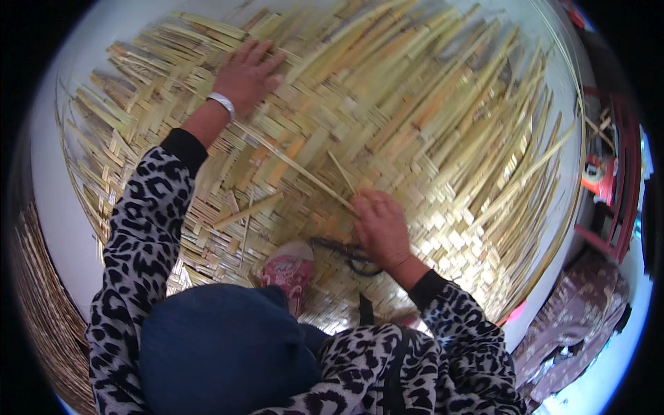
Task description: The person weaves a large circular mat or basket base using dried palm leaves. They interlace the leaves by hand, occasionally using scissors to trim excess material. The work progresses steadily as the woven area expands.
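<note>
A large woven mat of flat, pale yellow-green strips covers the floor before me, its loose strip ends fanning out along the far and right sides. My left hand lies on its far left part, fingers spread, with a white bracelet at the wrist. Near the middle, my right hand is closed on a long thin strip, which runs slantwise over the weave toward my left wrist. A shorter strip pokes up beside the right fingers; whether they hold it too is unclear.
My pink shoe stands on the mat, beside a dark cord. Loose strip pieces lie to its left. A bundle of brown stalks lines the left edge. At right are a dark red frame and patterned cloth.
</note>
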Demonstrator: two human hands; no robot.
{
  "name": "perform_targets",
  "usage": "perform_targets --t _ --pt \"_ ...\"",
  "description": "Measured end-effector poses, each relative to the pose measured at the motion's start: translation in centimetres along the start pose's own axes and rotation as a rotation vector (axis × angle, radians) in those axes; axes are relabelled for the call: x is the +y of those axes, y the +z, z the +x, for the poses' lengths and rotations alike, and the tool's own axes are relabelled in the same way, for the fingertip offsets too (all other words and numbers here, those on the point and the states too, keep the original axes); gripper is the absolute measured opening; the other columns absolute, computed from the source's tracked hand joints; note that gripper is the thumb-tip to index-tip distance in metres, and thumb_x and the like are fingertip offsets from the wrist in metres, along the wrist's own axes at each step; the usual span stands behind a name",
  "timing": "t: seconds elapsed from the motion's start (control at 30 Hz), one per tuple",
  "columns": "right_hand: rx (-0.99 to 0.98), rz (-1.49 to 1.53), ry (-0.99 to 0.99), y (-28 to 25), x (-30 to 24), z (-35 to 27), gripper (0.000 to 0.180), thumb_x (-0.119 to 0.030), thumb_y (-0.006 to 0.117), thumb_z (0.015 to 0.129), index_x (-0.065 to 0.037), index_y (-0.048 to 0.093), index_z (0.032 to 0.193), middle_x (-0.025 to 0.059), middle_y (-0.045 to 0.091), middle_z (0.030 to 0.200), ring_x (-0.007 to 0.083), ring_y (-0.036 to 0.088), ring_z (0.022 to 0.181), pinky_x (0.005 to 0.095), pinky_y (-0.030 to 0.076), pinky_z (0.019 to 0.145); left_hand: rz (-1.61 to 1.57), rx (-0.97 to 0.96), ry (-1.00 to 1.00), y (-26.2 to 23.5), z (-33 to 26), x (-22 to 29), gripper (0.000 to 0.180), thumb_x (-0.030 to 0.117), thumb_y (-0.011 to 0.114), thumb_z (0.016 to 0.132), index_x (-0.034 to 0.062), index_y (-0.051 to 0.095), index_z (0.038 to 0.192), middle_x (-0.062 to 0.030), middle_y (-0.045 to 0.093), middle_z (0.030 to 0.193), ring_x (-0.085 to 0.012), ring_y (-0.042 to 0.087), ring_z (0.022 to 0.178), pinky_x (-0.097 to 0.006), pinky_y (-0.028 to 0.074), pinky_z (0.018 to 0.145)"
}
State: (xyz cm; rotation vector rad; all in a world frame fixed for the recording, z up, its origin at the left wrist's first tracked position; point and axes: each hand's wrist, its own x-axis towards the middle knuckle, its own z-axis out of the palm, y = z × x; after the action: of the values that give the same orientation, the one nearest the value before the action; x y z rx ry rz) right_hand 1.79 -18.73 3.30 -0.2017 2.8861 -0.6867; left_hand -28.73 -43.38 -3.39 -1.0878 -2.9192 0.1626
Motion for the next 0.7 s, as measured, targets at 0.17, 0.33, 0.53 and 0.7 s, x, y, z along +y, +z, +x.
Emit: perform_targets --t 0.17,0.33,0.53,0.7 --pt "0.010 -0.065 0.196 0.1 3.1 -6.8 0.036 -0.014 0.068 0.079 -0.009 0.059 0.113 0.0118 0.057 0.119 0.0335 0.052 0.111 0.0438 0.044 0.091 0.034 0.022 0.101 -2.3 -1.8 2.3 0.047 0.043 0.049 0.096 0.0212 0.052 0.138 -0.0072 0.040 0.151 -0.0310 0.030 0.142 -0.052 0.025 0.113" --pt "0.123 0.002 0.264 1.6 3.5 -7.2 0.017 -0.014 0.062 0.087 -0.008 0.059 0.102 0.0127 0.058 0.108 0.0341 0.057 0.099 0.0434 0.049 0.081 -0.448 0.058 0.437 -4.7 -7.6 10.4 0.032 0.028 0.071 0.080 0.0130 0.065 0.107 -0.0098 0.056 0.130 -0.0322 0.047 0.126 -0.047 0.037 0.104" --pt "0.180 0.168 0.413 -1.7 3.2 -8.3 0.015 -0.018 0.056 0.092 -0.010 0.058 0.105 0.0113 0.060 0.086 0.0356 0.062 0.074 0.0452 0.052 0.065 -0.320 0.074 0.608 -5.4 -8.9 13.9 0.023 0.022 0.072 0.076 0.0122 0.063 0.094 -0.0063 0.059 0.109 -0.0270 0.053 0.112 -0.042 0.042 0.093" --pt "0.215 -0.109 0.225 -4.1 4.2 -9.2 0.017 -0.015 0.057 0.084 -0.014 0.059 0.102 0.0085 0.056 0.079 0.0300 0.061 0.074 0.0421 0.049 0.062 -0.218 -0.068 0.718 -5.9 -8.8 14.8 0.017 0.020 0.070 0.076 0.0127 0.062 0.089 -0.0051 0.058 0.099 -0.0258 0.054 0.103 -0.040 0.042 0.089"
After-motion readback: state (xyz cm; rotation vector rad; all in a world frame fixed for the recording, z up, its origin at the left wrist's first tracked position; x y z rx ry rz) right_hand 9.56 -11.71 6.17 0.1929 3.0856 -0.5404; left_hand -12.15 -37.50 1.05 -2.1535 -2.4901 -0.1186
